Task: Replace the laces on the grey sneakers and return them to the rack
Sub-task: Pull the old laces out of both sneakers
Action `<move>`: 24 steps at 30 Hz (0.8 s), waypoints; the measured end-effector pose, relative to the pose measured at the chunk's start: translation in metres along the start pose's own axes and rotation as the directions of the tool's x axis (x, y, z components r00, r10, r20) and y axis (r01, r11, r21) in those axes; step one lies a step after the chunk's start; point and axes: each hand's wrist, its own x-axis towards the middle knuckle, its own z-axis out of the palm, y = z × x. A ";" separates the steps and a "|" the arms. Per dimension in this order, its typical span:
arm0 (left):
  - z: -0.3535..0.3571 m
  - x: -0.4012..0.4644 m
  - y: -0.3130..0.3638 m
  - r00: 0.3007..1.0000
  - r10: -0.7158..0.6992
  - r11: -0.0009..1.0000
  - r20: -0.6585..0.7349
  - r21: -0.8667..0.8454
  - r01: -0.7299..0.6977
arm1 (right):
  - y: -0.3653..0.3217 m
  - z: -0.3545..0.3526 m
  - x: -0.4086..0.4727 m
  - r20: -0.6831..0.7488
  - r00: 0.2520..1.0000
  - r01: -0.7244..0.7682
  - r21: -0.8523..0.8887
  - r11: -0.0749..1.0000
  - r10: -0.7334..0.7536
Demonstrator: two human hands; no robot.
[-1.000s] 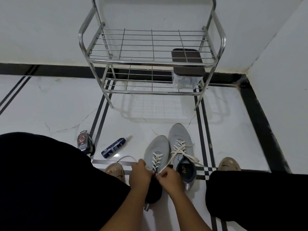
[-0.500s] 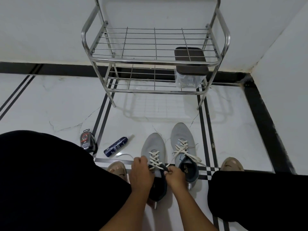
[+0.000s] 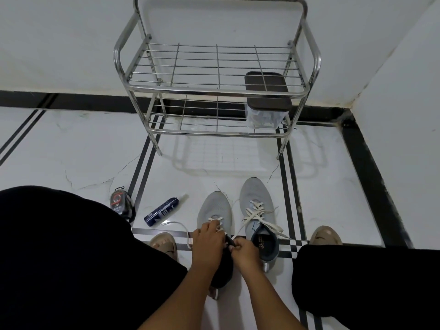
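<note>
Both grey sneakers are sitting side by side on the floor just in front of the empty rack (image 3: 214, 91). The left hand (image 3: 208, 244) is pressing curled fingers on the left sneaker (image 3: 215, 208) to steady its lacing, while the right hand (image 3: 245, 251) is pinching the white lace (image 3: 238, 234) near the tongue, apparently working it through an upper eyelet. The right sneaker (image 3: 258, 203) is lying already laced, ends loose.

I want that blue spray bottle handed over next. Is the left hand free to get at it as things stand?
Probably not right away: the left hand is pinching a lace on the left sneaker. The path itself looks open; the blue spray bottle lies on bare floor just left of that shoe, nothing on it.
</note>
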 end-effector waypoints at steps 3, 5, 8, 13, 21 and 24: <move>0.007 0.003 -0.006 0.997 -0.076 0.991 0.010 -0.108 0.076 | 0.001 0.001 0.000 -0.004 1.000 0.001 0.015 1.000 -0.001; -0.006 0.008 -0.009 0.925 -0.379 0.735 0.034 -0.596 0.323 | 0.003 0.000 0.000 -0.014 1.000 -0.021 0.052 0.998 0.022; -0.028 0.009 -0.024 0.585 -0.673 -0.207 0.451 -0.875 0.437 | 0.004 -0.002 0.002 -0.025 0.999 -0.037 0.129 0.991 0.040; -0.018 0.015 -0.027 0.836 -0.449 0.635 0.315 -0.546 0.547 | 0.005 0.004 0.004 0.038 0.999 -0.027 0.120 0.992 0.023; -0.008 0.010 -0.010 0.979 -0.187 0.977 0.086 -0.087 0.194 | 0.006 0.001 0.005 0.033 0.999 0.004 0.155 0.988 -0.009; -0.010 0.006 -0.005 0.992 -0.118 0.989 0.040 -0.084 0.121 | 0.007 0.002 0.006 0.045 0.999 -0.002 0.177 0.984 -0.006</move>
